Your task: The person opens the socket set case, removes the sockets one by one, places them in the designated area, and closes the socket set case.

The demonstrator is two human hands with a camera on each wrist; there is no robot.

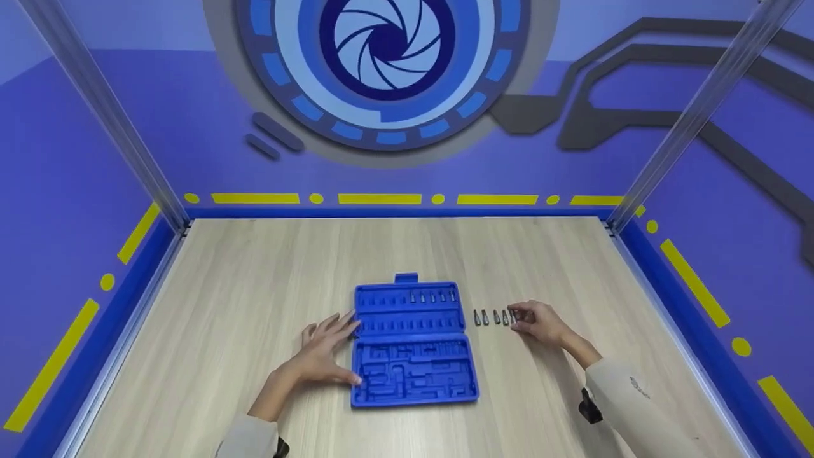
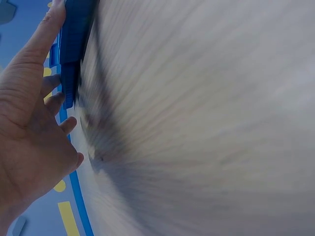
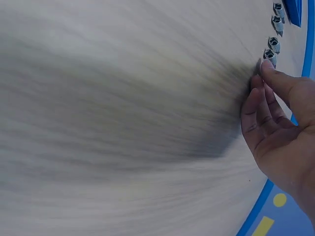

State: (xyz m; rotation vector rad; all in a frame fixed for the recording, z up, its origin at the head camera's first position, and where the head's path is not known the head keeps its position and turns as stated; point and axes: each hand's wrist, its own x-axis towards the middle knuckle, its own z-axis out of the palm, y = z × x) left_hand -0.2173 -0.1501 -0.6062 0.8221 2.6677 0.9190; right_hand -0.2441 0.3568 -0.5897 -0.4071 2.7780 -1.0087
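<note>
An unfolded blue plastic case [image 1: 407,337] lies flat with its moulded slots facing up. Several small metal bit sockets [image 1: 432,296] stand in the right part of its top row. Against the case's left side rests my left hand [image 1: 321,356], fingers spread and thumb on the lower-left edge; the left wrist view shows this hand [image 2: 34,118] beside the case wall [image 2: 78,34]. To the right of the case, more bit sockets [image 1: 485,317] form a short row on the table. My right hand [image 1: 537,321] pinches the rightmost one, mostly hidden by the fingertips [image 3: 267,65].
The pale wooden table [image 1: 273,267] extends around the case. Blue walls with yellow marks [image 1: 381,198] enclose its back and sides, and metal posts [image 1: 674,133] rise at the rear corners. A latch tab [image 1: 406,278] sticks out from the case's far edge.
</note>
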